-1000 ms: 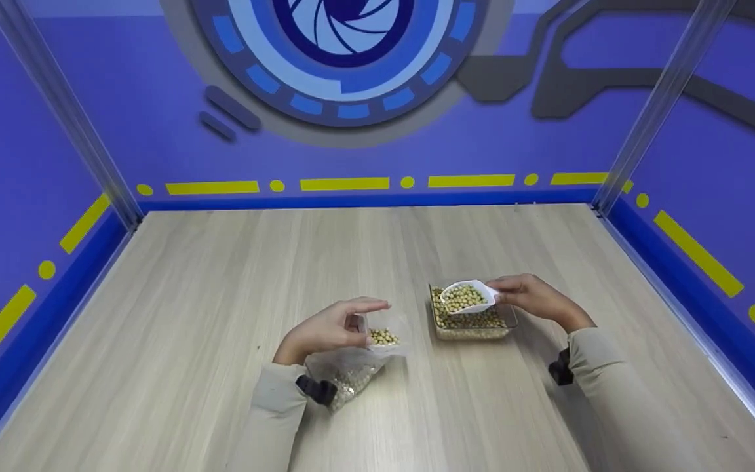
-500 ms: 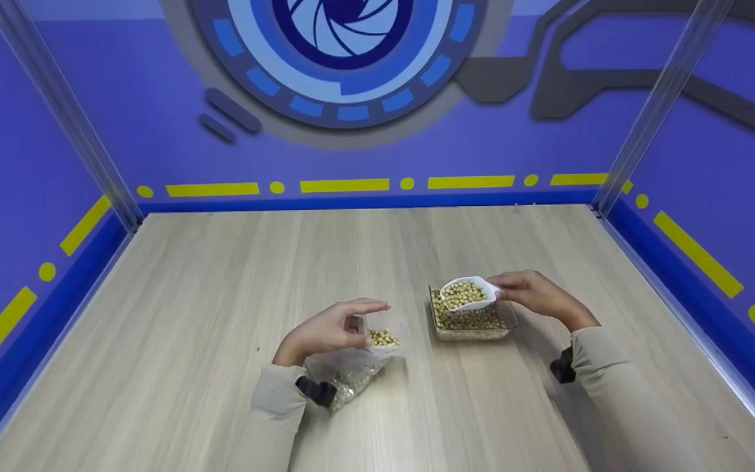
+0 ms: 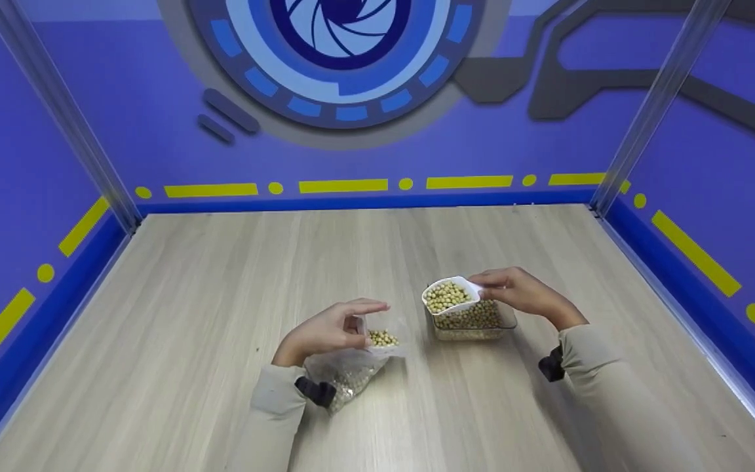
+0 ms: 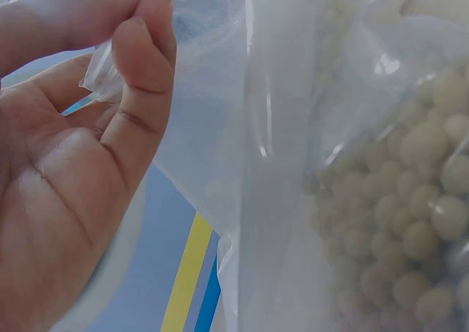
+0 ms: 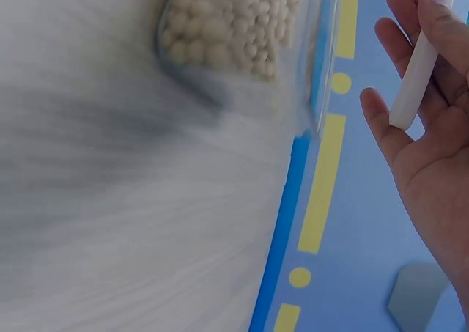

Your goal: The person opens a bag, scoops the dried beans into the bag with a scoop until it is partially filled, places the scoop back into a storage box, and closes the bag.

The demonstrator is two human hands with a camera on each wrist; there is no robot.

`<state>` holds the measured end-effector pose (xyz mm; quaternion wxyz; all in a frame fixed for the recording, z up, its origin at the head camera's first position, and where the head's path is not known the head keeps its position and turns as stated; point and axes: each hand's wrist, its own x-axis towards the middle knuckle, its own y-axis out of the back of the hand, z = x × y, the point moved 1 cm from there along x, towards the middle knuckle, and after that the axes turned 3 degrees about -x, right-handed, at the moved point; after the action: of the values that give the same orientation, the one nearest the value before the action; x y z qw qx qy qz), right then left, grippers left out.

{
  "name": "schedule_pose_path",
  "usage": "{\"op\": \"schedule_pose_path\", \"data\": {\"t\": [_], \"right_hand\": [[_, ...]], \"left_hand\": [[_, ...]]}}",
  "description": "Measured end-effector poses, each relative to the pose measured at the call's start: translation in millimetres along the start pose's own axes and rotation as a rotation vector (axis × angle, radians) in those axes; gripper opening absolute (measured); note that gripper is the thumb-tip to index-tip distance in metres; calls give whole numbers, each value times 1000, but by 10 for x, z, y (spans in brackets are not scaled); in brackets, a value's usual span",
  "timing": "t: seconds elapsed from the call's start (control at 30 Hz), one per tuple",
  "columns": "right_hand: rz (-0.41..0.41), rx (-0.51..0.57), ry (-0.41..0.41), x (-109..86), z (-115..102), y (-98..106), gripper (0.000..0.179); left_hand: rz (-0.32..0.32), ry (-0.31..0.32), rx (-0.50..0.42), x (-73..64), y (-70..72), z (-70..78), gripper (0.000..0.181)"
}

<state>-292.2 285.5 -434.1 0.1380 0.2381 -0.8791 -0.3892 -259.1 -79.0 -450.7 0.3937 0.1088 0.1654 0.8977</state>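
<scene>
Swung the loaded scoop (image 3: 448, 299) left above the container (image 3: 472, 335), well short of the surface's (image 3: 253, 275) far edge, apparently closing on the bag (image 3: 351, 380)! Clamped right fingers (image 3: 493, 278) on the scoop's handle (image 5: 416, 86), left fingers (image 3: 367, 305) on the bag.

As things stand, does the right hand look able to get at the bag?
Likely yes: the right hand holds the scoop, seemingly raised over the box, and nothing visible blocks the gap to the bag, which the left hand holds.
</scene>
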Motion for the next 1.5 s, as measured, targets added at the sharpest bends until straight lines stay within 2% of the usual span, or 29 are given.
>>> {"op": "schedule_pose_path", "data": {"t": [0.37,0.67,1.0,1.27,1.5], "right_hand": [[-27,24,7,110,-184,-138,31],[-52,7,106,209,-275,-262,30],[-72,-16,162,258,-324,-358,28],[-87,-72,184,277,-373,-362,28],[-88,-134,224,291,-442,-338,27]], "left_hand": [[12,-4,28,0,-3,-26,64],[6,-5,8,-7,-6,-17,63],[-1,-20,-16,-1,-6,-15,64],[-3,-21,-49,1,-6,-20,64],[-1,-10,-39,3,-6,-26,63]]}}
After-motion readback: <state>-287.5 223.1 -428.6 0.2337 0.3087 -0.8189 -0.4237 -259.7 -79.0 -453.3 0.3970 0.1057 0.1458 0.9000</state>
